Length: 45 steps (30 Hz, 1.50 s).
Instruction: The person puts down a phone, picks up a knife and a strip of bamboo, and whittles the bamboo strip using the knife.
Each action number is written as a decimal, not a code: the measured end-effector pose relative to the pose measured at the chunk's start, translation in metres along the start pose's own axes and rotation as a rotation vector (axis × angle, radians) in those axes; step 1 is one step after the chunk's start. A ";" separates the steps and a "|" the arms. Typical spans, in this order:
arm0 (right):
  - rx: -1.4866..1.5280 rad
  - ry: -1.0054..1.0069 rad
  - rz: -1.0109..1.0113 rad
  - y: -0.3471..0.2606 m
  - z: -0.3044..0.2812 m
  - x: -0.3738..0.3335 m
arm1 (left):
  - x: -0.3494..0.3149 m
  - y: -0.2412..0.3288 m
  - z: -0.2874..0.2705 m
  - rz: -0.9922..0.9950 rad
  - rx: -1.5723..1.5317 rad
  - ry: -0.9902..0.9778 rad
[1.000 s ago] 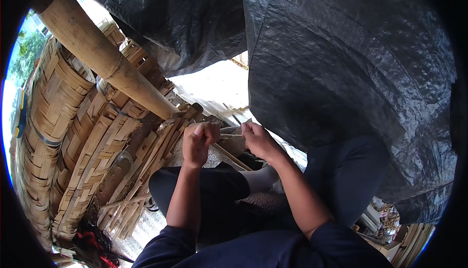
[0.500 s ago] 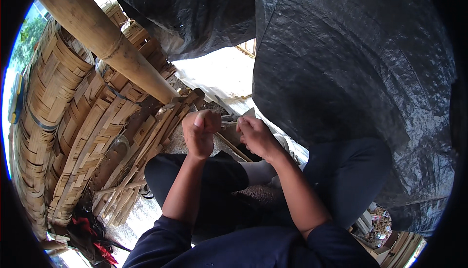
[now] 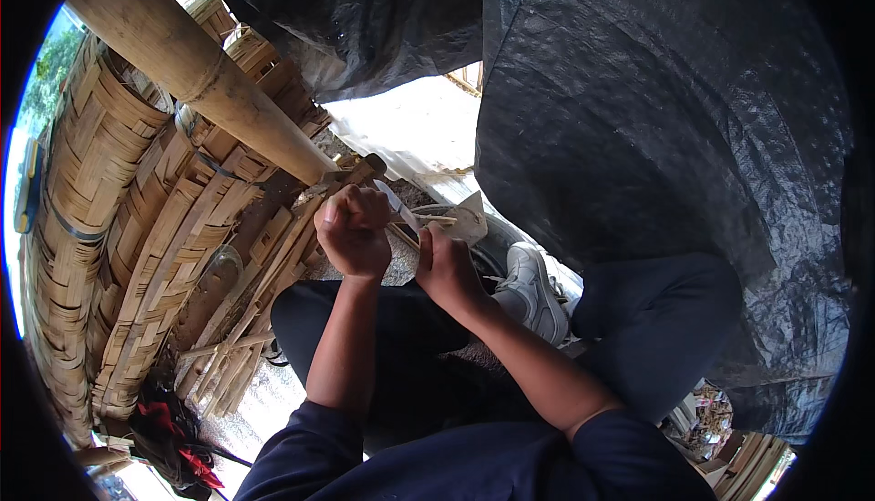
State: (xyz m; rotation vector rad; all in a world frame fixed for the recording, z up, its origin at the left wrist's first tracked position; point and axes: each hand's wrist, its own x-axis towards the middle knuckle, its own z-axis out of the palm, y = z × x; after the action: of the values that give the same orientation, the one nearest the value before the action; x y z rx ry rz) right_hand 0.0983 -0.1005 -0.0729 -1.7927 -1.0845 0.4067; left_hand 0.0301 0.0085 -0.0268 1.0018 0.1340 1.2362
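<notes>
My left hand [image 3: 354,232] is closed in a fist in front of my crossed legs, and what lies inside it is hidden. Just to its right, my right hand [image 3: 448,268] is closed with the thumb upward. A pale knife blade [image 3: 399,206] slants up and left from the right thumb, its tip beside the left fist; the handle is covered by the fingers. Thin pale strips [image 3: 441,220] show just beyond the right hand, and I cannot tell whether either hand holds them.
Woven bamboo panels [image 3: 128,227] stand at the left, with a thick bamboo pole [image 3: 205,82] slanting before them. Split bamboo sticks [image 3: 260,305] lean below. Black plastic sheeting [image 3: 647,127] hangs at the right. A grey shoe [image 3: 531,293] is near my right forearm.
Both hands have shifted a little left, the right one also turning and dropping slightly. The knife blade now shows clearly between them, and the shoe has come into view.
</notes>
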 end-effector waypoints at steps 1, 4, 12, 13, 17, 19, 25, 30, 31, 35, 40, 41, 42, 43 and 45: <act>0.007 0.030 -0.060 0.000 0.001 0.006 | 0.002 0.000 -0.004 0.000 -0.032 -0.014; -0.122 -0.051 -0.017 -0.016 -0.001 0.008 | 0.004 0.001 -0.017 -0.003 -0.097 -0.026; -0.225 -0.035 0.108 0.053 0.014 -0.003 | 0.005 0.000 -0.001 -0.040 -0.086 -0.079; -0.238 -0.046 0.078 0.059 0.012 -0.002 | 0.004 0.001 -0.003 -0.057 -0.070 -0.093; -0.151 -0.101 0.095 0.004 -0.005 0.010 | 0.004 0.002 -0.003 -0.049 -0.020 -0.093; -0.035 -0.086 0.008 -0.040 -0.014 0.016 | 0.003 0.002 -0.002 -0.045 -0.007 -0.091; -0.230 -0.023 0.090 0.078 0.019 -0.005 | 0.009 -0.006 0.007 -0.023 -0.015 -0.081; -0.101 -0.067 0.184 0.022 0.012 0.006 | 0.006 -0.004 -0.002 -0.023 -0.005 0.002; -0.062 -0.084 0.126 -0.016 0.003 0.009 | 0.005 0.000 -0.006 -0.025 0.004 0.010; -0.091 -0.033 0.069 -0.023 0.004 0.006 | 0.009 -0.001 -0.004 -0.047 -0.032 -0.008; -0.145 0.038 0.039 0.073 0.030 -0.008 | 0.012 -0.005 -0.007 -0.035 -0.017 0.035; -0.125 0.032 0.031 0.068 0.027 -0.005 | 0.011 -0.005 -0.008 -0.035 -0.023 0.036; -0.124 0.036 0.029 0.061 0.027 -0.003 | 0.011 -0.006 -0.008 -0.035 -0.028 0.037; -0.052 0.004 0.056 0.013 0.018 0.004 | 0.010 -0.003 -0.013 -0.037 -0.017 0.046; 0.016 -0.022 0.089 -0.030 0.009 0.008 | 0.008 0.000 -0.010 -0.037 -0.043 0.045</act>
State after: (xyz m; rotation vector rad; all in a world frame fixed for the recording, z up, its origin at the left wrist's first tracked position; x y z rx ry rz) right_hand 0.0821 -0.0850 -0.0501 -1.8312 -1.0165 0.4884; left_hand 0.0271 0.0205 -0.0295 0.9303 0.1599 1.2231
